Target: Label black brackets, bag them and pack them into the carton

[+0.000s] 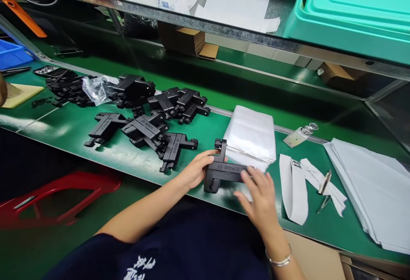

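A black plastic bracket (229,169) with raised "BOSCH" lettering and a small knob on its upper arm is held above the front of the green bench. My left hand (199,166) is closed around its left side, thumb near the base of the knobbed arm. At the bracket's right end, my right hand (259,192) has its fingers spread, the fingertips overlapping that end; whether they press on it I cannot tell. Behind the bracket lies a stack of white plastic bags (253,132). Left of my hands are similar loose black brackets (174,149), several in overlapping heaps.
A small bottle (297,137), paper strips (292,190), tweezers (325,184) and white sheets (371,190) lie to the right. Overhead, a metal shelf (243,30) carries a turquoise bin (352,19). A red stool (64,194) stands below left. Part of another person's hand (2,89) shows at the left edge.
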